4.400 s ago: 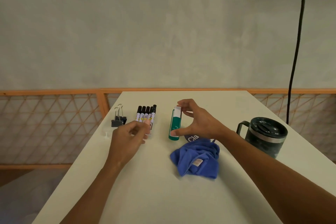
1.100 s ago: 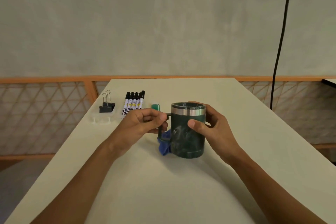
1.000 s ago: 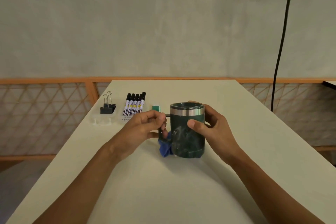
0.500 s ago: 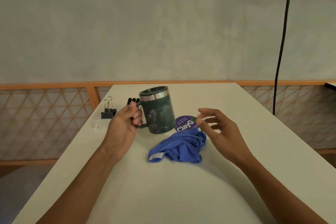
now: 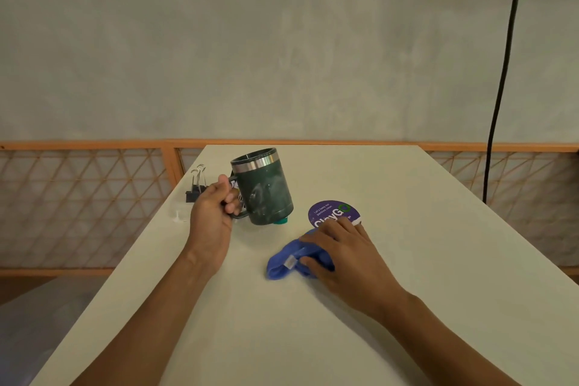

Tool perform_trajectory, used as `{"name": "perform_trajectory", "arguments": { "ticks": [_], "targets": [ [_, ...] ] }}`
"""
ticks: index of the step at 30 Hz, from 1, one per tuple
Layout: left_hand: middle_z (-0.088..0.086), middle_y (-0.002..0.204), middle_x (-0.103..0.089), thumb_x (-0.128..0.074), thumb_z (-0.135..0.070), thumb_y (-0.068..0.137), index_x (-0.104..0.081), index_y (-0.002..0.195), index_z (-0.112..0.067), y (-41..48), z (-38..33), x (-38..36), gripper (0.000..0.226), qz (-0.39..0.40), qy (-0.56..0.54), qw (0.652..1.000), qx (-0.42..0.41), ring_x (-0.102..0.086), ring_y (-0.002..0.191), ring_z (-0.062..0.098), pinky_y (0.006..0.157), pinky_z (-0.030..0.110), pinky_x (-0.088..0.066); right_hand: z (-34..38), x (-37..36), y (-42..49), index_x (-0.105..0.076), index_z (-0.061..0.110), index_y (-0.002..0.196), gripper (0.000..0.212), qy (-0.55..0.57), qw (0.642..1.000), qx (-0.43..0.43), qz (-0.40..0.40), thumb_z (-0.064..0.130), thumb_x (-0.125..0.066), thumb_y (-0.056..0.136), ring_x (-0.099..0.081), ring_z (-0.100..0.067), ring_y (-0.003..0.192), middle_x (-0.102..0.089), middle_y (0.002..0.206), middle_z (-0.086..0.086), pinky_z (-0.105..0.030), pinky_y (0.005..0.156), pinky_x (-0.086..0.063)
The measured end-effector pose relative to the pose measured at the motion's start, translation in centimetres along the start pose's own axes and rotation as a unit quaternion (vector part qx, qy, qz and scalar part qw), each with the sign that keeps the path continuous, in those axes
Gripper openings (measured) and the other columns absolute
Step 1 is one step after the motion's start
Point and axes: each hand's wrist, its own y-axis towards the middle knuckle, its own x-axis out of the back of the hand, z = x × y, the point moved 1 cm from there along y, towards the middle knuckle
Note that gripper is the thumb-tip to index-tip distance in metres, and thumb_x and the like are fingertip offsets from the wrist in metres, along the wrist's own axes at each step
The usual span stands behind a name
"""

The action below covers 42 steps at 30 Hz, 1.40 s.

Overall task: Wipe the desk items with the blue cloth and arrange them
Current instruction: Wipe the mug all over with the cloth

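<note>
My left hand (image 5: 212, 216) grips the handle of a dark green mug (image 5: 262, 186) with a steel rim and holds it tilted above the white desk (image 5: 407, 260). My right hand (image 5: 340, 252) closes on the crumpled blue cloth (image 5: 283, 263) lying on the desk, fingers curled round its folds. A round purple sticker (image 5: 330, 211) lies just beyond that hand. The green end of a tube (image 5: 279, 221) peeks out under the mug. The markers are hidden behind mug and hand.
Black binder clips (image 5: 195, 186) stand near the desk's left edge, with a small clear piece (image 5: 179, 216) in front of them. An orange lattice railing (image 5: 78, 197) runs behind the desk. A black cable (image 5: 501, 78) hangs down the wall at right.
My left hand has lifted the mug by its handle to the left and tilted it. My right hand let go of the mug and came down onto the blue cloth.
</note>
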Motion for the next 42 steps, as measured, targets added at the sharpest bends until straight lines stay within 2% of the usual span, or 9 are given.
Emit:
{"name": "perform_trajectory", "arguments": {
  "ticks": [5,11,17,23,28,31,33,38,42],
  "targets": [
    [-0.005,0.069,-0.044,-0.047,-0.022,0.115,-0.057,0.090,-0.019,0.3,0.1,0.3,0.028,-0.004,-0.005,1.000,-0.002,-0.038,0.060,0.006,0.066,0.025,-0.035,-0.6,1.0,-0.3,-0.073,0.035,0.104,0.007,0.132,0.989,-0.065,-0.018,0.033,-0.075,0.099,-0.058,0.001,0.099,-0.064,0.099,0.032,-0.012,0.086,-0.037],
    [-0.005,0.068,-0.046,-0.047,-0.024,0.115,-0.060,0.095,-0.018,0.9,0.2,0.9,0.025,-0.010,0.006,1.000,-0.007,-0.040,0.059,0.007,0.061,0.021,-0.040,-2.6,5.0,-0.6,-0.073,0.037,0.093,0.034,0.140,0.990,-0.005,0.035,0.004,-0.079,0.088,-0.060,-0.011,0.102,-0.059,0.107,0.018,-0.025,0.087,-0.047],
    [-0.004,0.069,-0.046,-0.048,-0.023,0.115,-0.059,0.092,-0.018,1.0,0.3,1.0,0.026,-0.009,0.015,1.000,-0.010,-0.038,0.061,0.007,0.065,0.024,-0.038,-5.3,10.6,-1.7,-0.082,0.035,0.089,0.021,0.211,0.952,-0.041,0.217,0.014,-0.084,0.092,-0.064,-0.021,0.102,-0.070,0.111,0.008,-0.030,0.077,-0.051],
    [-0.005,0.068,-0.047,-0.048,-0.024,0.115,-0.062,0.097,-0.018,0.9,0.5,0.9,0.024,-0.007,0.015,1.000,-0.012,-0.040,0.060,0.007,0.067,0.025,-0.037,-6.9,7.8,-0.8,-0.077,0.037,0.094,0.011,0.177,0.950,-0.259,0.002,0.037,-0.069,0.101,-0.066,-0.008,0.082,-0.074,0.094,0.017,-0.029,0.076,-0.052],
    [-0.004,0.069,-0.045,-0.049,-0.027,0.114,-0.057,0.088,-0.018,1.0,0.6,1.0,0.028,0.001,0.008,1.000,-0.008,-0.039,0.061,0.007,0.066,0.024,-0.039,-7.2,3.9,-0.5,-0.071,0.034,0.108,0.032,0.093,0.944,-0.305,0.087,0.063,-0.064,0.098,-0.063,-0.006,0.092,-0.064,0.109,0.015,-0.021,0.079,-0.044],
    [-0.004,0.070,-0.045,-0.049,-0.026,0.114,-0.057,0.087,-0.019,0.8,0.5,0.8,0.029,0.004,0.002,1.000,-0.006,-0.039,0.061,0.007,0.066,0.024,-0.038,-6.7,4.1,0.3,-0.074,0.026,0.092,0.028,0.132,0.938,-0.306,0.095,0.052,-0.071,0.099,-0.062,-0.004,0.078,-0.070,0.089,0.014,-0.011,0.066,-0.043],
    [-0.004,0.069,-0.044,-0.048,-0.025,0.114,-0.057,0.086,-0.019,0.6,0.4,0.6,0.030,0.007,0.001,1.000,-0.006,-0.038,0.061,0.007,0.067,0.025,-0.036,-6.1,4.9,0.7,-0.075,0.015,0.090,0.034,0.297,0.897,-0.322,0.064,0.047,-0.071,0.100,-0.065,-0.014,0.080,-0.075,0.087,0.007,-0.019,0.077,-0.050],
    [-0.004,0.068,-0.044,-0.048,-0.025,0.115,-0.057,0.086,-0.017,0.1,0.1,0.0,0.032,0.015,0.001,1.000,-0.005,-0.038,0.060,0.006,0.069,0.027,-0.034,-3.0,7.7,1.4,-0.081,0.011,0.105,0.036,0.639,0.683,-0.353,-0.007,0.043,-0.067,0.102,-0.073,-0.020,0.105,-0.079,0.111,-0.006,-0.040,0.098,-0.054],
    [-0.004,0.069,-0.044,-0.049,-0.026,0.113,-0.057,0.088,-0.016,-0.2,-0.4,-0.5,0.029,0.024,-0.010,1.000,-0.001,-0.038,0.059,0.006,0.067,0.026,-0.035,-1.7,8.4,1.6,-0.072,0.034,0.138,0.051,0.666,0.680,-0.306,0.006,0.064,-0.049,0.103,-0.059,-0.008,0.138,-0.066,0.147,0.014,-0.044,0.117,-0.047]
  ]
}}
